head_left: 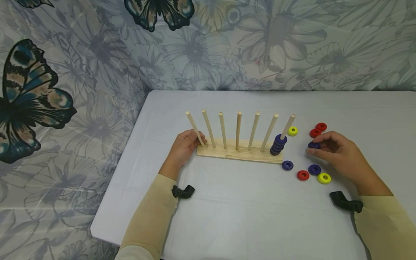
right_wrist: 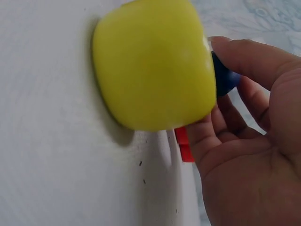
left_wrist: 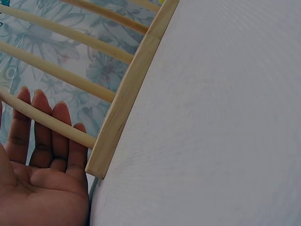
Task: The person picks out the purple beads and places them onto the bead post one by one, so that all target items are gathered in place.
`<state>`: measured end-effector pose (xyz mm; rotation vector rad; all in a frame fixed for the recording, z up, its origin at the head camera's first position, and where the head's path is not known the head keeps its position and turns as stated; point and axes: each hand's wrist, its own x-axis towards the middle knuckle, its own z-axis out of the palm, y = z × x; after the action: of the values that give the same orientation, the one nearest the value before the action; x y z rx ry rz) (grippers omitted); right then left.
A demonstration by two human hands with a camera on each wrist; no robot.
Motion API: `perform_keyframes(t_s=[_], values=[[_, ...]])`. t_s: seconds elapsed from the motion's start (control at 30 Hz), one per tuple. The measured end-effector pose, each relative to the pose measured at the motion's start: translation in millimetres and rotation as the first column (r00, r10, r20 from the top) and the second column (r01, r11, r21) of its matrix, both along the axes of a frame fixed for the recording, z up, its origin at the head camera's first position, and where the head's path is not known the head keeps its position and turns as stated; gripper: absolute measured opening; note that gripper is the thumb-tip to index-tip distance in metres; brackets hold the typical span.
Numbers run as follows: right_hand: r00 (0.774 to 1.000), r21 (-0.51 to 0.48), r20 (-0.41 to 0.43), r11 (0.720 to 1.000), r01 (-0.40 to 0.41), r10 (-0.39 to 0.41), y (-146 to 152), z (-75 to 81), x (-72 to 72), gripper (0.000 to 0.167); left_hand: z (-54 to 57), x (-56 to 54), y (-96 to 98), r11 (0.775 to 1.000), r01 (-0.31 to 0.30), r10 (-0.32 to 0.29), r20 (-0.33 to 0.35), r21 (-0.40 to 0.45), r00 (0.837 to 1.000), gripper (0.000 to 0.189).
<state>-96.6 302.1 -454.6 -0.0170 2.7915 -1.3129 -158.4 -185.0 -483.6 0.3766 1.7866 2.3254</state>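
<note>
Beyond the white worktop (head_left: 243,216) I see a flower-patterned backdrop (head_left: 195,54). The right hand (head_left: 344,155) pinches a blue ring (head_left: 314,145) between thumb and fingers. The relation I watch is sideways: the ring is at that hand's left, to the right of the rightmost peg (head_left: 287,127), where blue rings are stacked (head_left: 278,145); the right hand is much nearer that peg than the left. Round, the ring has no clear long axis, and with its hole hidden I can't tell its facing. The wooden base (head_left: 221,153) runs left to right, right end slightly nearer. The left hand (head_left: 183,144) has loosely extended fingers behind the leftmost peg (head_left: 194,126).
</note>
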Motion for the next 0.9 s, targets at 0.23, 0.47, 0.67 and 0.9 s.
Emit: perform_keyframes(t_s=[0.23, 0.47, 0.67, 0.9], values=[[1.000, 0.005, -0.002, 1.000, -0.009, 0.009, -4, 5.1, -0.3, 0.043, -1.2, -0.8, -0.2, 1.000, -0.006, 0.006, 0.007, -0.006, 1.000, 0.046], [0.998, -0.015, -0.050, 0.999, -0.050, 0.049, -6, 10.7, 1.2, 0.038, -2.0, -0.9, 0.0, 1.000, -0.002, 0.002, 0.002, 0.002, 1.000, 0.045], [0.993, -0.023, -0.106, 0.998, -0.058, 0.055, -10, 19.6, 4.2, 0.037, -0.9, 0.4, 0.2, 1.000, -0.004, 0.004, 0.000, -0.003, 1.000, 0.045], [0.967, -0.083, -0.247, 0.992, -0.093, 0.070, -21, 35.1, 8.0, 0.038, -0.9, 0.0, 0.1, 1.000, -0.004, 0.004, 0.003, -0.003, 1.000, 0.044]])
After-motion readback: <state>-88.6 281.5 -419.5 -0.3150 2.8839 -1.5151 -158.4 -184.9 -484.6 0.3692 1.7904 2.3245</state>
